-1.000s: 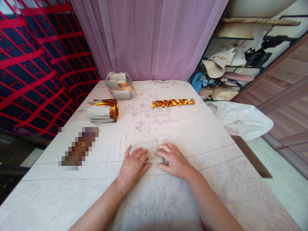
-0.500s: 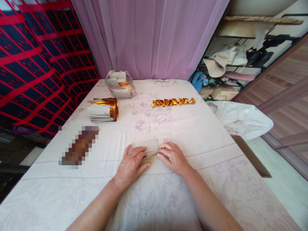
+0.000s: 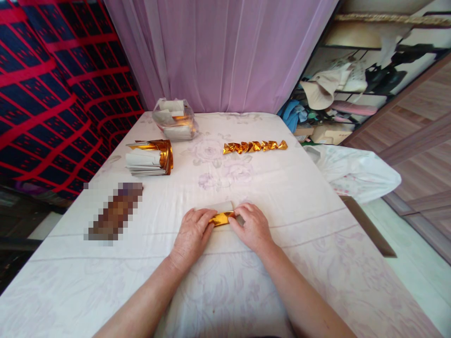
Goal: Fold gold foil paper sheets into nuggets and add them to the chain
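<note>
A sheet of gold foil paper (image 3: 222, 218) lies on the table in front of me, its near edge folded up so a gold strip faces me. Beyond the strip its pale grey-white back shows. My left hand (image 3: 193, 230) pinches the left end of the fold between thumb and fingers. At the right end, my right hand (image 3: 252, 225) grips the fold in the same way. Farther off to the right lies a row of folded gold foil pieces (image 3: 255, 147). A stack of gold-and-white paper sheets (image 3: 150, 159) sits at the left.
Behind the stack stands a clear plastic bag (image 3: 175, 119) with more paper. A pixelated item (image 3: 116, 211) lies at the left. The floral-covered table (image 3: 225, 291) meets a purple curtain (image 3: 225, 56); a shelf with a cap (image 3: 320, 89) and a white bag (image 3: 359, 171) stand right.
The paper's near edge has been turned up, so a gold strip now shows where only the pale side was visible. Both hands have closed on its ends.
</note>
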